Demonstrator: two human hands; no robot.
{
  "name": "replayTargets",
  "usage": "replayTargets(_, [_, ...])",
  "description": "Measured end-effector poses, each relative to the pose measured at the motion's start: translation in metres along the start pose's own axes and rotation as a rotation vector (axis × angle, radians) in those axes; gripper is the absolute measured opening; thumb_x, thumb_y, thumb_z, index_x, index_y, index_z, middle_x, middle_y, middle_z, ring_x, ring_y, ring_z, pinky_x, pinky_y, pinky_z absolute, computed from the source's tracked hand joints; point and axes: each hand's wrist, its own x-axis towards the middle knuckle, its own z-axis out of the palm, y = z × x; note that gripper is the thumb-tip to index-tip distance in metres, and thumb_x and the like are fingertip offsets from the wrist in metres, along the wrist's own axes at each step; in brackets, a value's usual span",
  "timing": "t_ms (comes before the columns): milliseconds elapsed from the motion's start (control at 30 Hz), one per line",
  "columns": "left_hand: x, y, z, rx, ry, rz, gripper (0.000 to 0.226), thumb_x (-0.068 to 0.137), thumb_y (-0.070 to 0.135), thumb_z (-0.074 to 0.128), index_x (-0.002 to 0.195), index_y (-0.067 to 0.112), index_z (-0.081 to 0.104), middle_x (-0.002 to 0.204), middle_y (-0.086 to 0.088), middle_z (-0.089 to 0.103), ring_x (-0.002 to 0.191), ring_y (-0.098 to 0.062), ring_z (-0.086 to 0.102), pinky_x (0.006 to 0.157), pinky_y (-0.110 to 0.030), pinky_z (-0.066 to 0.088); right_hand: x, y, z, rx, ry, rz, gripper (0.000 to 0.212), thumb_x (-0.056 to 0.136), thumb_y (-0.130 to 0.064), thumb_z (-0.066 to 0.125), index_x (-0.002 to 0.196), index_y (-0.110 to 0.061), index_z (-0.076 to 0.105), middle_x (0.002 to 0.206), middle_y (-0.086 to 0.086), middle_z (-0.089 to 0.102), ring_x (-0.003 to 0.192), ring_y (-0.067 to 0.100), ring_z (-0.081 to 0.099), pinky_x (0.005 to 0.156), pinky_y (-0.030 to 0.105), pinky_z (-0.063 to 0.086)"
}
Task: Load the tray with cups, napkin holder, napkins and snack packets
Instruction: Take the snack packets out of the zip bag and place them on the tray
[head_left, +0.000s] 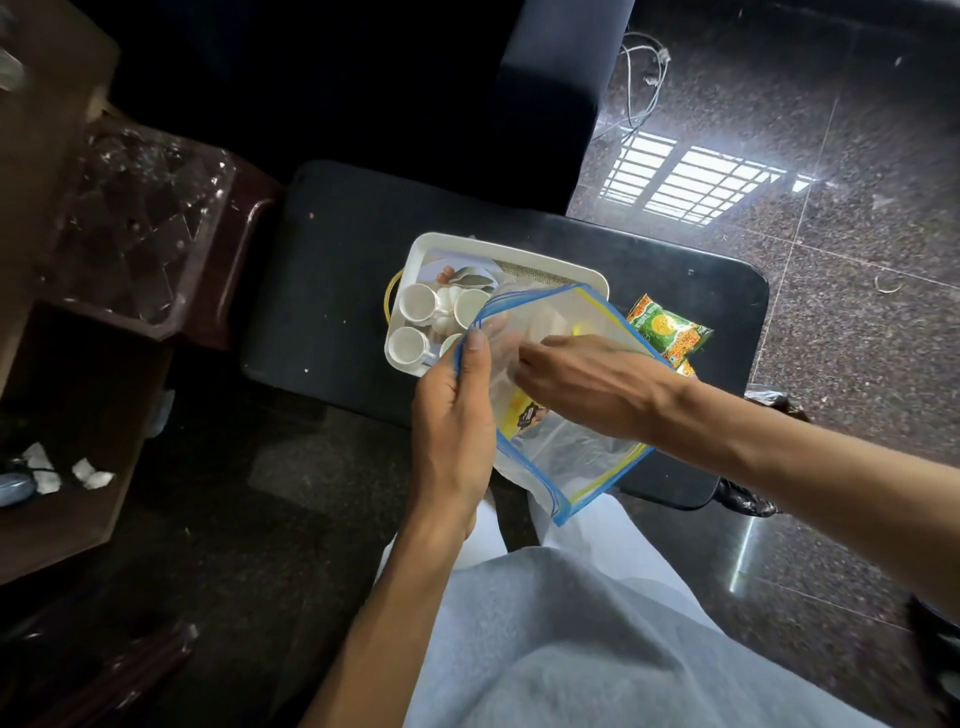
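A white tray (431, 244) sits on a black stool (337, 270). Several white cups (415, 302) stand in its left half. A clear zip bag with blue edges (582, 452) hangs over the tray's near right part. My left hand (457, 410) grips the bag's open mouth at its left edge. My right hand (576, 374) reaches into the bag, its fingertips hidden by the plastic. A yellow packet (524, 415) lies inside the bag. A green and orange snack packet (667, 332) lies on the stool to the right of the tray.
A dark sofa (550, 104) stands behind the stool. A brown table (67, 338) with a plastic-wrapped chair (150, 218) is at the left. Polished stone floor (831, 260) spreads to the right, with loose cables (641, 78) at the back.
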Motion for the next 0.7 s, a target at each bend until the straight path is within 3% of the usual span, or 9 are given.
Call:
replayTargets(100, [0.001,0.001,-0.006,0.002,-0.007,-0.024,0.035,0.110,0.030,0.038,0.128,0.018,0.066,0.126,-0.004,0.074,0.118,-0.010,0.070,0.097,-0.022,0.055,-0.017,-0.010,-0.015,0.162,0.086,0.045,0.009,0.095,-0.013,0.059,0.088,-0.007,0.056,0.080,0.010,0.050,0.065,0.030,0.053,0.055,0.042,0.051])
replayTargets(200, [0.002,-0.002,-0.007,0.026,-0.004,-0.021,0.036,0.109,0.040,0.042,0.127,0.024,0.067,0.125,-0.001,0.074,0.120,-0.014,0.069,0.105,-0.036,0.054,-0.026,-0.015,-0.029,0.286,0.180,0.045,0.022,0.101,-0.027,0.053,0.095,-0.009,0.064,0.091,0.007,0.058,0.075,0.029,0.060,0.064,0.042,0.052])
replayTargets(333, [0.001,0.001,-0.010,0.014,-0.007,-0.020,0.041,0.109,0.037,0.042,0.132,0.012,0.065,0.123,-0.007,0.076,0.116,-0.020,0.072,0.105,-0.047,0.055,-0.044,-0.012,-0.039,0.377,0.332,0.089,0.022,0.098,-0.031,0.062,0.097,-0.011,0.070,0.110,0.006,0.068,0.083,0.027,0.068,0.067,0.037,0.055])
replayTargets(433, [0.000,0.003,-0.013,0.063,-0.038,-0.008,0.036,0.110,0.031,0.041,0.128,0.016,0.068,0.119,-0.002,0.077,0.114,-0.015,0.073,0.104,-0.044,0.056,-0.052,-0.011,-0.038,0.431,0.402,0.114,0.025,0.095,-0.029,0.066,0.097,-0.005,0.071,0.095,0.007,0.073,0.082,0.031,0.070,0.068,0.042,0.056])
replayTargets(567, [0.001,0.000,-0.013,0.178,-0.105,0.054,0.029,0.102,0.042,0.047,0.108,0.044,0.075,0.117,0.007,0.078,0.117,-0.015,0.071,0.105,-0.050,0.053,-0.054,-0.003,-0.036,0.293,0.412,0.112,0.023,0.098,-0.026,0.062,0.095,-0.005,0.069,0.077,0.008,0.068,0.070,0.032,0.066,0.065,0.042,0.054])
replayTargets(700, [-0.002,-0.011,-0.002,0.289,-0.181,0.064,0.037,0.100,0.046,0.045,0.127,0.039,0.068,0.120,0.014,0.075,0.119,-0.006,0.067,0.106,-0.046,0.053,-0.048,-0.002,-0.032,0.091,0.354,-0.077,0.007,0.095,-0.008,0.064,0.102,-0.010,0.066,0.084,0.009,0.070,0.077,0.031,0.067,0.075,0.039,0.054])
